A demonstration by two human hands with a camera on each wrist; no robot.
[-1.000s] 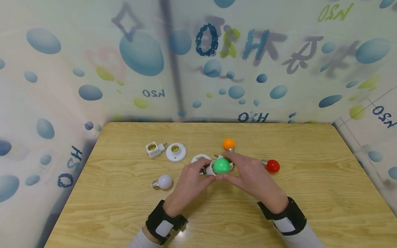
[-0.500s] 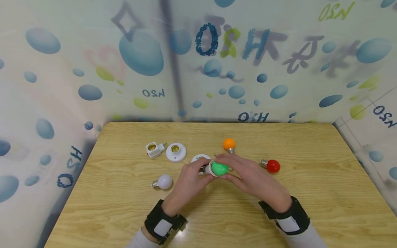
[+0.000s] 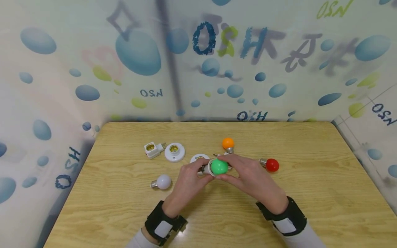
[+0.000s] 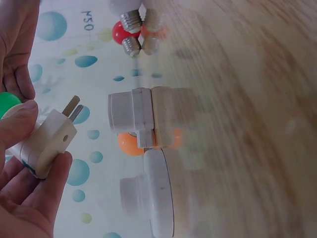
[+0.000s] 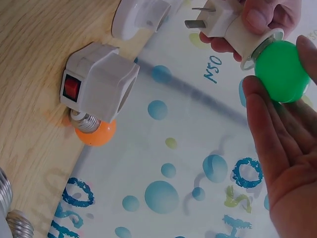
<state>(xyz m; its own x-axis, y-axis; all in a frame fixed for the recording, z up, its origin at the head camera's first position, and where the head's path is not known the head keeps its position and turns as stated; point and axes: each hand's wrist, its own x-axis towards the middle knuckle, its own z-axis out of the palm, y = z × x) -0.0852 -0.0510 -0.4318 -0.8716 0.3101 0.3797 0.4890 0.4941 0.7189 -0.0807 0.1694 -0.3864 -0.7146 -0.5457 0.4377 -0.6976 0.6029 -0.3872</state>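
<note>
My left hand (image 3: 190, 179) grips a white plug-in lamp socket (image 5: 240, 37) with two metal prongs, held tilted above the table. The mouth of this socket faces right, and the base of a green light bulb (image 3: 219, 166) sits in it. Around the bulb's round glass, my right hand (image 3: 254, 177) has its thumb on one side and its fingertips on the other. In the right wrist view a strip of the bulb's metal base shows at the socket's rim. The left wrist view has most of the green bulb (image 4: 9, 103) cut off at the edge.
Behind the hands lie an orange bulb (image 3: 227, 142) and a white socket with a red switch (image 5: 101, 79). A red bulb (image 3: 272, 165) lies right, a white bulb (image 3: 163, 182) left. Back left are a square plug socket (image 3: 153, 155) and a round lamp holder (image 3: 181, 157); another lamp holder (image 3: 196, 158) is half hidden.
My right hand's fingers lay flatter over the green bulb half a second ago; they have now drawn back around its sides. The left hand keeps its hold on the socket. The head view shifts slightly.
</note>
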